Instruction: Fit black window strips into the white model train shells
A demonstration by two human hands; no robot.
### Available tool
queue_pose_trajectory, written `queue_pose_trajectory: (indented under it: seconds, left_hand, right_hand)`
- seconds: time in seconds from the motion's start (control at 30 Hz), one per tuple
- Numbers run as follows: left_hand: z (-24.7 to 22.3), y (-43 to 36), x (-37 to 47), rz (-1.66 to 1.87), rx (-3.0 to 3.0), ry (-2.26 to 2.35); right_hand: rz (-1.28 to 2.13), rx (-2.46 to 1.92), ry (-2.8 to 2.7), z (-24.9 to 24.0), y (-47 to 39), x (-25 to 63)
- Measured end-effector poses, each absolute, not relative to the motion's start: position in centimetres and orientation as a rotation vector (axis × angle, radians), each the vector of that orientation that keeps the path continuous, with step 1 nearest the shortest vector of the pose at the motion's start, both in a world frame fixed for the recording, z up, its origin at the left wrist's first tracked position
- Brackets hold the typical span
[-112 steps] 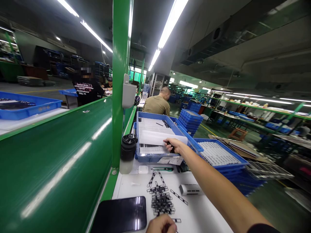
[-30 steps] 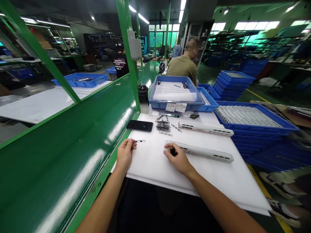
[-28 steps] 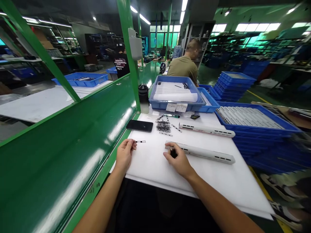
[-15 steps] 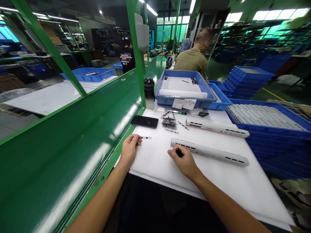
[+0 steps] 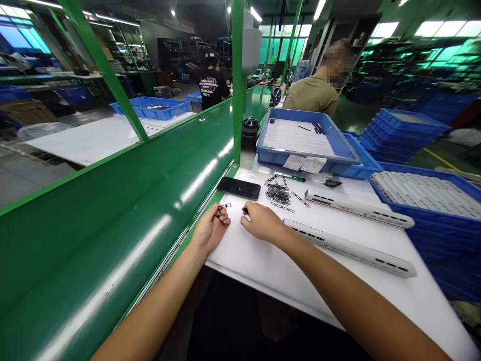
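Note:
My left hand pinches a thin black slotted strip between thumb and fingertips, its free end sticking out to the right. Just right of it, my right hand is closed, with something small and dark at its fingertips that I cannot make out. Beyond the right hand lies a pile of similar black strips, a few of them loose around it. Two long white train-shaped shells with dark window slots, a near shell and a far shell, rest on the white tabletop; my right wrist hides part of the near one.
A black phone lies beside the green post, with a dark bottle behind. A green cutter is near a blue tray of white pieces. Stacked blue trays stand right. A person sits beyond.
My right hand has moved left, away from the near shell and close to my left hand. The strip in my left hand is now tilted slightly upward. The view has turned a little left.

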State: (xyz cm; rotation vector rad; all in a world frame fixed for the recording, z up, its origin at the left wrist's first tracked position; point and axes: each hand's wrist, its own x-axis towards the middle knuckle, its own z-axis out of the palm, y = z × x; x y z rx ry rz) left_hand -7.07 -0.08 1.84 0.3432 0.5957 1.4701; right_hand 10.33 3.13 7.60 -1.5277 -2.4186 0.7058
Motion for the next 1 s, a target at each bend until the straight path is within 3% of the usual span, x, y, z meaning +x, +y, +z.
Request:
queue_pose_trajectory:
  seconds: [0.27,0.43,0.63,0.73,1.0]
  left_hand:
    - [1.7,-0.2,-7.0,1.453,0.352,0.600]
    - [1.7,-0.2,-6.8,1.451,0.368,0.633]
    - [1.8,-0.3,-6.7,1.455,0.414,0.672]
    - [1.9,-0.3,-6.6,1.446,0.461,0.687]
    - [1.9,-0.2,-6.2,1.451,0.532,0.746]
  right_hand:
    - [0.646,-1.283,-2.585,7.2,4.1,10.3]
    - [0.539,-1.300,-2.453,7.8,1.4,16.8]
    - [0.088,-1.600,-2.449,6.7,-0.8,28.9]
    - [0.112,-1.779,-2.477,5.2,-1.8,34.2]
    - [-0.036,-1.766,-2.415,4.4,-0.6,38.8]
